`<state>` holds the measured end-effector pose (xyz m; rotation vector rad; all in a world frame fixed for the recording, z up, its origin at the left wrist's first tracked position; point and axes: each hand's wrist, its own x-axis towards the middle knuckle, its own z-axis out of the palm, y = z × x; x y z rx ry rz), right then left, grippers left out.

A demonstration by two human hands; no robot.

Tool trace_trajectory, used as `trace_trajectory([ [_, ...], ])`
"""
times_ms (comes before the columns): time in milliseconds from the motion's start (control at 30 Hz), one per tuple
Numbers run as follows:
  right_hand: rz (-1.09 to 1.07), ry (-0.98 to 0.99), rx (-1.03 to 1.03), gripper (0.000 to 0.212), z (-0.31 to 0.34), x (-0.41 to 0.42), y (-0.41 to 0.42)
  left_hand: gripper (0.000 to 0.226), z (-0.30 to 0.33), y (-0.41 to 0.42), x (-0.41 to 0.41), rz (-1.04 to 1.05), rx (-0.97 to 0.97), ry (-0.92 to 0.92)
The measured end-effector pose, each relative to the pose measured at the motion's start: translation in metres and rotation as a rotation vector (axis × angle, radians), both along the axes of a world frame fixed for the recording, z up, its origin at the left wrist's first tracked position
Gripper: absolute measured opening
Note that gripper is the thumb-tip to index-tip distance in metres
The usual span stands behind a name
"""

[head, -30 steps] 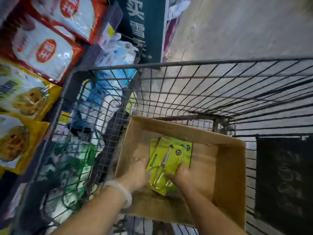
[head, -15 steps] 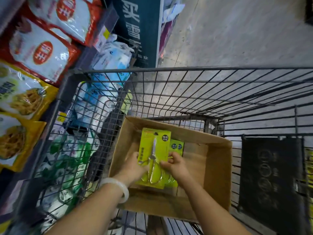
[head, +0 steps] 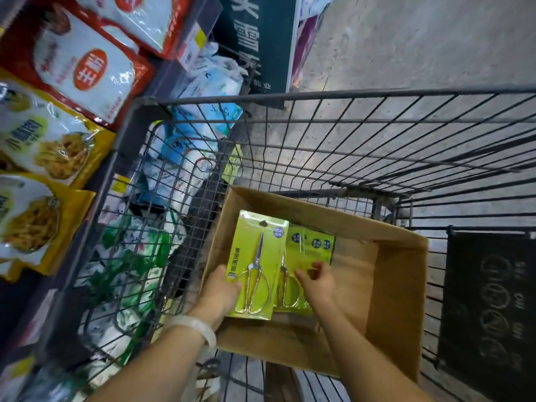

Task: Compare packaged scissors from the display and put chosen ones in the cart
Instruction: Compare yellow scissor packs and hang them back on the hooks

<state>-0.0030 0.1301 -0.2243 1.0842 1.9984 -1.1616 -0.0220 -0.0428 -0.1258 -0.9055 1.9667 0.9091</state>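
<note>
Hands first: the left hand [head: 222,288] grips the lower left edge of a lime-green carded blister pack of steel scissors [head: 256,268], thumb across its face, while the right hand [head: 314,281] rests with loosely curled fingers on a second lime-green scissors pack [head: 307,256] lying just beside and partly under the first; whether it pinches that card or only touches it I cannot tell. A pale translucent bangle [head: 197,329] circles the left wrist.

Both packs sit inside an open brown cardboard box [head: 400,274], which stands on the floor of the grey wire shopping cart [head: 348,134].

Each pack looks light and flat, the card stiff enough to hold by one edge, though the clear plastic front is probably slick; a pinch at the lower corner, clear of the blades, should keep it steady.

Counted: two scissors packs, one box, one cart. Beyond the cart's left side hang snack bags in red-and-white [head: 87,65] and yellow [head: 49,146], with a second wire basket of soft white, blue and green bagged goods [head: 150,227] below.
</note>
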Motion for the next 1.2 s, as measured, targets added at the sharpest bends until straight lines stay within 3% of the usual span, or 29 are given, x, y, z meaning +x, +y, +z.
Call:
trace_trajectory([
  [67,0.196,-0.076,0.052,0.069,-0.009,0.001,0.002,0.044,-0.003,-0.002,0.002,-0.011,-0.018,-0.017],
  [100,0.284,-0.096,0.077,0.068,-0.013,0.001,0.002,0.045,-0.006,-0.003,0.002,-0.002,-0.022,-0.021],
  [200,0.448,-0.156,0.167,0.043,-0.016,-0.001,0.002,0.043,-0.013,-0.006,0.003,0.034,-0.012,-0.024],
  [333,0.364,-0.147,0.127,0.031,-0.009,-0.006,0.003,0.03,-0.013,-0.005,0.001,0.084,0.023,0.007],
  [467,0.291,-0.109,-0.004,0.033,0.004,-0.01,0.01,0.049,0.0,-0.004,-0.005,0.056,0.034,0.001],
  [600,0.27,-0.114,-0.196,0.027,0.028,-0.011,0.024,0.054,0.017,-0.007,-0.004,0.094,0.026,0.006],
  [800,0.194,0.073,-0.443,0.03,0.09,-0.024,0.019,0.038,0.058,-0.015,0.001,0.151,0.056,0.114],
  [967,0.236,0.236,-0.53,0.03,0.147,-0.042,-0.016,0.02,0.099,-0.044,0.007,0.169,0.019,0.235],
  [1100,0.342,0.338,-0.575,0.022,0.193,-0.038,-0.044,0.036,0.125,-0.079,0.034,0.233,0.017,0.344],
  [1200,0.439,0.377,-0.625,0.022,0.223,-0.021,-0.067,0.033,0.149,-0.101,0.071,0.387,0.063,0.417],
])
